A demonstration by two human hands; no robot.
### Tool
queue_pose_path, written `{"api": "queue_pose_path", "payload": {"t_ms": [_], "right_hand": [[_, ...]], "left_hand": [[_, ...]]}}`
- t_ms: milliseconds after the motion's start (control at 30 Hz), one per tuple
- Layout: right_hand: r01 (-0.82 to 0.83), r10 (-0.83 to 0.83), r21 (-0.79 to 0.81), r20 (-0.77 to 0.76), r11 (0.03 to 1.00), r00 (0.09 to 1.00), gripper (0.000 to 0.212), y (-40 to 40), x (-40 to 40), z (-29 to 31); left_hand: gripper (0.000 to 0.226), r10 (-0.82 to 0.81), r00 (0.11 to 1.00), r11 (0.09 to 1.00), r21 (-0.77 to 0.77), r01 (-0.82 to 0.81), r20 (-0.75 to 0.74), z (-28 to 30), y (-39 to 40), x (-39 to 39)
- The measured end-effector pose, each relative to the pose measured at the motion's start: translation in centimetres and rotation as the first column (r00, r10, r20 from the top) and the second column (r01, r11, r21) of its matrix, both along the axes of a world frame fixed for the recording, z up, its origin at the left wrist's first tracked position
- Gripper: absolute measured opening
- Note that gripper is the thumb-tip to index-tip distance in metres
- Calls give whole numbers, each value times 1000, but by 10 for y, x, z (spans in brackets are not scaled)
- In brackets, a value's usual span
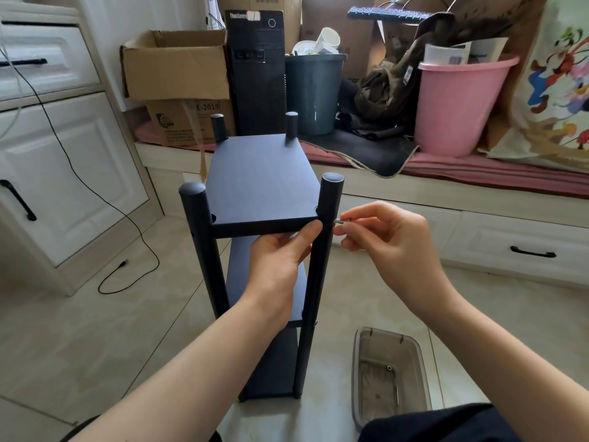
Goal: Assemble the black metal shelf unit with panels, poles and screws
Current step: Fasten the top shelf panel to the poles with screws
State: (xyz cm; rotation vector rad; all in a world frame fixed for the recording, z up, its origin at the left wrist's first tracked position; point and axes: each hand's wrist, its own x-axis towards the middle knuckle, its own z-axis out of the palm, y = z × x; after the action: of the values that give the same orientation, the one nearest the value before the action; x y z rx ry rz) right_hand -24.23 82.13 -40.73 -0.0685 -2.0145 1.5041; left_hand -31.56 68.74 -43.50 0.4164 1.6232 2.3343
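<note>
**Fastening the top panel to the near right pole**

The shelf unit [264, 250] stands upright on the floor with four poles and three panels in place, so assembly appears nearly complete. The left hand [280, 256] grips the front edge of the top panel [261, 180], thumb on the edge and fingers curled beneath it, just left of the near right pole [322, 250]. The right hand [382, 237] pinches a small metal screw [341, 221] between closed fingertips, its tip touching that pole at panel height. One fitted screw shows lower on the same pole; the near left pole [200, 244] shows open holes (probably still to be fastened). Below the right fingers, a translucent parts tray [360, 378] holds little hardware. A black cable [127, 269] lies left, well apart; nothing obstructs the pole.
</note>
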Motion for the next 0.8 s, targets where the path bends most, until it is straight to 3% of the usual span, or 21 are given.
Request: {"api": "queue_pose_path", "payload": {"t_ms": [267,567,733,800], "right_hand": [[57,-61,160,18,985,998,13,-3,0,-1],[81,-82,96,7,992,997,11,-3,-1,0],[182,-182,274,-27,944,983,12,-5,0,0],[207,-202,334,-51,919,978,13,-6,0,0]], "left_hand": [[51,-3,1000,1000,-10,3,-6,-1,0,-1],[49,-5,1000,1000,-8,5,-14,-2,0,-2],[35,-2,1000,1000,-4,2,0,-1,0,-2],[41,-6,1000,1000,-11,6,-10,2,-1,-2]]}}
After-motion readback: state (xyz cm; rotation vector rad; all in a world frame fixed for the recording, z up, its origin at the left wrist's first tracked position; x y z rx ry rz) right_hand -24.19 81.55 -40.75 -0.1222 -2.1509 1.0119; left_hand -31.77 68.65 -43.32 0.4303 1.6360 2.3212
